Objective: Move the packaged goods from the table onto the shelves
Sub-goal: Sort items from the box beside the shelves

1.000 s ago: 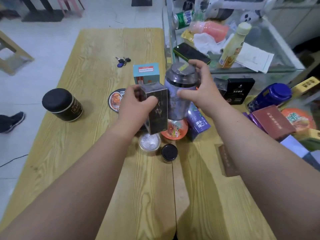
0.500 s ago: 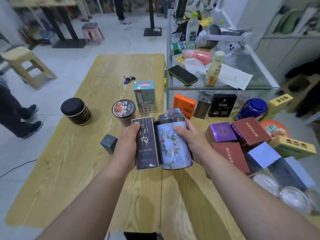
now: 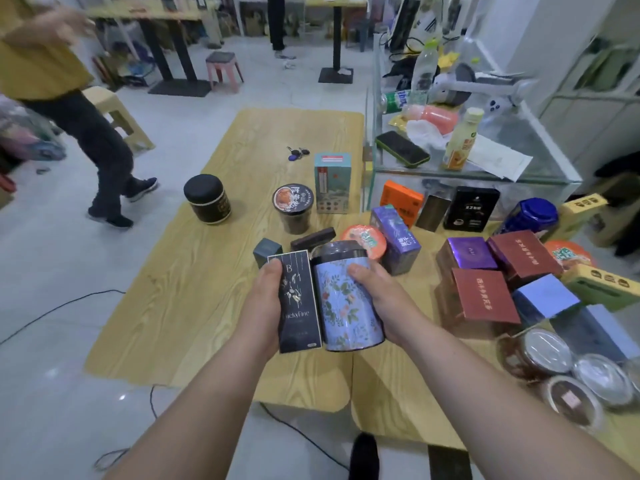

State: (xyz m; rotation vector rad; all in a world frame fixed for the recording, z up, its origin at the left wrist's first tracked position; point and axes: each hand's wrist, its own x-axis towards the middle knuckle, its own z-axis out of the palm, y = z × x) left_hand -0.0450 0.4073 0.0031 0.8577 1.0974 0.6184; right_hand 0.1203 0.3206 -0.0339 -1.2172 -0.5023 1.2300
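Observation:
My left hand (image 3: 261, 303) grips a tall black box (image 3: 298, 303) with pale lettering, held upright above the wooden table (image 3: 194, 299). Right beside it, my right hand (image 3: 379, 296) holds a blue floral tin (image 3: 346, 299) with a dark lid. Box and tin touch side by side. More packaged goods stay on the table: a black round canister (image 3: 207, 199), a dark cup with a printed lid (image 3: 294, 209), a teal box (image 3: 331, 183), a purple box (image 3: 396, 239), red boxes (image 3: 485, 299) and several lidded tubs (image 3: 568, 372) at the right.
A glass cabinet (image 3: 554, 150) at the right back carries a phone, bottles and papers on top, with boxes on the shelf under it. Keys (image 3: 297, 153) lie far on the table. A person in a yellow top (image 3: 65, 109) walks on the floor at left. Cables trail below.
Both hands have pulled the black box and the floral tin back toward me and lower. The view has tilted up and drawn back, and a walking person has come into sight at left.

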